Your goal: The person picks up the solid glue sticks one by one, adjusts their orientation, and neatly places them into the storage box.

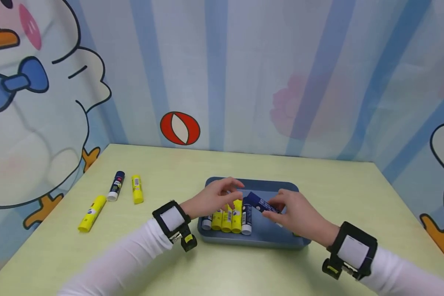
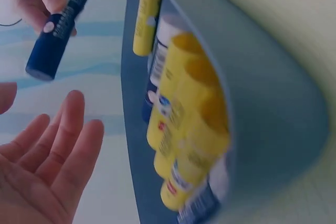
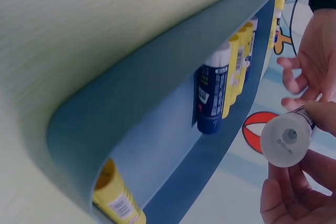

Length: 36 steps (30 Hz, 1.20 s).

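My right hand (image 1: 294, 209) pinches a dark blue glue stick (image 1: 262, 203) above the tray; its white base (image 3: 286, 140) faces the right wrist camera. Across from it, my left hand (image 1: 214, 196) hovers over the tray's left part, fingers spread and holding nothing. In the blue-grey tray (image 1: 251, 241), a row of glue sticks fills the left side: several yellow glue sticks (image 1: 227, 220) between a blue one (image 1: 206, 223) and another blue one (image 1: 246, 218). A lone yellow glue stick (image 3: 119, 198) lies at the tray's right end, mostly hidden by my right hand in the head view.
On the table's left lie a yellow glue stick (image 1: 92, 213), a dark blue glue stick (image 1: 116, 186) and a shorter-looking yellow glue stick (image 1: 137, 189). A striped cartoon backdrop (image 1: 244, 82) stands behind the pale table (image 1: 163, 267). Both wrists wear black camera straps.
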Motion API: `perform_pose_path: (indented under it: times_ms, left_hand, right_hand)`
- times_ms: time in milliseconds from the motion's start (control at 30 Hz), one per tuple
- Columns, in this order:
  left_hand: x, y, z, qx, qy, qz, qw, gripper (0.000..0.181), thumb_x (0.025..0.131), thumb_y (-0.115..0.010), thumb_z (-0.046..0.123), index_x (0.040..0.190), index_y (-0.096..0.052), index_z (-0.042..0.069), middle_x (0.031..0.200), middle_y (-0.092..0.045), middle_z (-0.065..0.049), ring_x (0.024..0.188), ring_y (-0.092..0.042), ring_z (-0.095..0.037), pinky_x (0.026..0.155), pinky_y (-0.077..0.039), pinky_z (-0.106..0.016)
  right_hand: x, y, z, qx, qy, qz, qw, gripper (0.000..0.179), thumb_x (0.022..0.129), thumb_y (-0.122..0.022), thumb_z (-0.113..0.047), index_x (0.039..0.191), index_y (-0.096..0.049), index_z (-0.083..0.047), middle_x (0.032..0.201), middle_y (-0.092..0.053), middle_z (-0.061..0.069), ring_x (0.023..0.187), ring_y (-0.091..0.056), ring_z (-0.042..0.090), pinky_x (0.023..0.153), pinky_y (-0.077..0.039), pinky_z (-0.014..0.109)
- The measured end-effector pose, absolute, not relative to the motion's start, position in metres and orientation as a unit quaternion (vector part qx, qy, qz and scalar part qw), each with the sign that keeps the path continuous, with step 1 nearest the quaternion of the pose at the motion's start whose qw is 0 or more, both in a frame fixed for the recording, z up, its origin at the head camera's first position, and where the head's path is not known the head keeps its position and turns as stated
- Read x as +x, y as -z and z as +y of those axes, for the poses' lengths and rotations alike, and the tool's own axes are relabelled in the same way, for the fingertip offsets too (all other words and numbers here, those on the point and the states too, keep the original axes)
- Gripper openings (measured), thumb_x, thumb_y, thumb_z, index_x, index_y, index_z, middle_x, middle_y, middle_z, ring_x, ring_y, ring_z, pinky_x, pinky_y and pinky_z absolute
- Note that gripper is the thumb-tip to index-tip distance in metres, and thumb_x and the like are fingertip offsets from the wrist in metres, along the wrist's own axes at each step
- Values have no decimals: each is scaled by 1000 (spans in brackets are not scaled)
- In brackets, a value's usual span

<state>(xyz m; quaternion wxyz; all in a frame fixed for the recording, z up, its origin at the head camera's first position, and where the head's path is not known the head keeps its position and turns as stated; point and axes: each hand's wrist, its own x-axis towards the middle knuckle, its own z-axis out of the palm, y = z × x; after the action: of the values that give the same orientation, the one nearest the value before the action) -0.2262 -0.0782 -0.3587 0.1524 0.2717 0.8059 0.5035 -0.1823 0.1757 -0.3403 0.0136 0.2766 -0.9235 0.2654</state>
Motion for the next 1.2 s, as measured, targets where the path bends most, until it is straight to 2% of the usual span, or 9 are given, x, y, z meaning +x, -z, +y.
perform_pose_path:
  times_ms: [133, 233, 400, 500, 567, 700, 867, 1000, 1200]
  left_hand:
    - [-231, 360, -94, 247, -503, 819, 123, 33, 100, -55, 21, 129, -52, 5, 110, -63, -15, 87, -64, -34, 75, -54, -46]
    - [-233, 361, -108, 225, -480, 843, 90, 32, 99, -59, 21, 127, -54, 7, 108, -64, -10, 85, -62, -30, 74, -54, -40]
    - [-235, 363, -127, 169, -367, 915, 6, 41, 93, -66, 33, 125, -56, 9, 101, -65, -3, 80, -57, -18, 66, -49, -29]
    - [-235, 364, -132, 130, -301, 944, -18, 49, 90, -68, 41, 125, -55, 9, 99, -66, -4, 76, -58, -17, 63, -48, -28]
    - [-237, 367, -133, 115, -271, 956, -13, 52, 89, -67, 44, 125, -54, 9, 96, -66, -5, 72, -58, -17, 60, -48, -29]
    - [-241, 375, -133, 98, -220, 970, 33, 51, 89, -65, 48, 118, -57, 8, 84, -63, -3, 66, -55, -17, 56, -45, -30]
    - [-240, 386, -131, 85, -190, 974, 84, 36, 90, -64, 45, 86, -65, 10, 64, -57, 0, 57, -52, -16, 49, -36, -26]
    - [-238, 391, -129, 102, -198, 971, 85, 35, 93, -64, 36, 68, -61, 12, 55, -55, 2, 50, -49, -14, 45, -32, -24]
    - [-237, 391, -125, 120, -195, 971, 71, 36, 94, -63, 26, 62, -57, 11, 54, -51, 2, 49, -47, -14, 45, -32, -23]
  right_hand:
    - [-186, 337, 185, 253, -264, -931, 13, 14, 89, -72, -23, 91, -74, -9, 73, -51, -6, 69, -50, 10, 56, -44, 26]
    - [-190, 334, 192, 239, -269, -933, 12, 14, 89, -71, -24, 88, -74, -10, 73, -52, -5, 70, -50, 12, 56, -44, 27]
    - [-197, 332, 200, 214, -274, -938, -2, 18, 91, -69, -26, 86, -74, -10, 73, -54, -2, 68, -49, 15, 56, -43, 30]
    - [-200, 332, 204, 199, -274, -941, -13, 21, 92, -68, -27, 87, -74, -7, 73, -57, -1, 67, -50, 15, 57, -44, 31]
    - [-201, 334, 207, 190, -275, -942, -19, 23, 92, -68, -27, 87, -74, -6, 72, -58, -2, 64, -51, 15, 56, -44, 30]
    - [-201, 341, 211, 172, -262, -949, -26, 24, 92, -67, -24, 77, -72, -6, 62, -57, -3, 56, -48, 13, 52, -39, 29]
    - [-203, 352, 207, 155, -223, -962, -41, 29, 90, -69, -22, 65, -66, -7, 53, -53, -3, 47, -49, 10, 47, -39, 26]
    - [-204, 357, 202, 148, -192, -969, -54, 36, 88, -71, -20, 57, -58, -8, 48, -46, -3, 42, -46, 9, 44, -36, 24]
    - [-206, 359, 196, 156, -149, -975, -48, 46, 87, -72, -18, 51, -44, -12, 45, -30, -6, 37, -39, 8, 41, -29, 22]
